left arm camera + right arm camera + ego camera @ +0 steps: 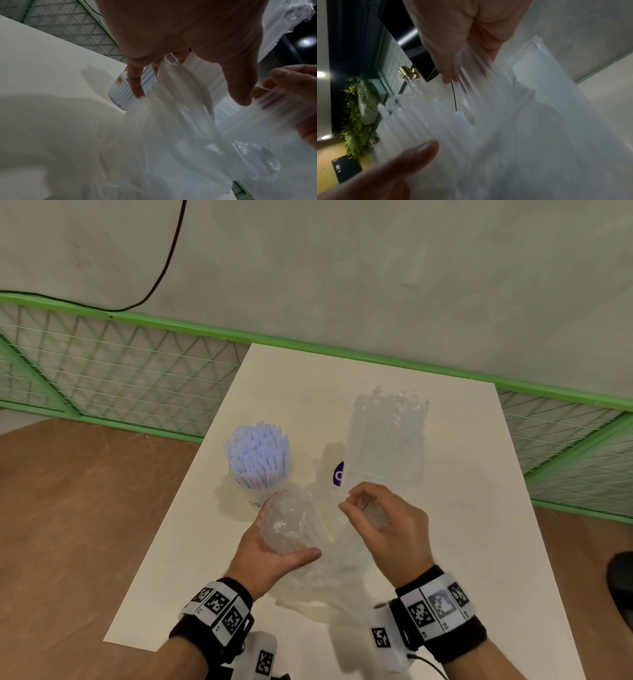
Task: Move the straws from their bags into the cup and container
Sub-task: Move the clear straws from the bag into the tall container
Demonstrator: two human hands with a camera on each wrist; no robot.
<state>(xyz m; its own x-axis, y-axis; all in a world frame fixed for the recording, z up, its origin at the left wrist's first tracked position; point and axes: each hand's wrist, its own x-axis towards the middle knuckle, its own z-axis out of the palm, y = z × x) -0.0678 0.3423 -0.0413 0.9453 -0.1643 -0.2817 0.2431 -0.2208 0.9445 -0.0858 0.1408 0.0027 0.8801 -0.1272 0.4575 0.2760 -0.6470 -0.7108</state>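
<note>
A cup (257, 474) packed with pale blue straws (257, 448) stands at the table's left. Behind my hands stands a tall clear container (383, 440) with clear straws in it. My left hand (290, 530) lies palm up, its fingers and thumb curled round a clear bag of clear straws (284, 520). My right hand (356, 505), just to the right, pinches a bunch of clear straws (481, 81) at the bag's mouth. In the left wrist view the bag (180, 135) hangs below my left hand's fingers (135, 83), with the cup (120, 93) behind.
The white table (462, 525) ends close on the left, with brown floor beyond. A flat empty bag with a purple label (339, 474) lies between cup and container. Loose clear plastic (318, 594) lies on the table under my wrists. A green mesh fence (120, 364) runs behind.
</note>
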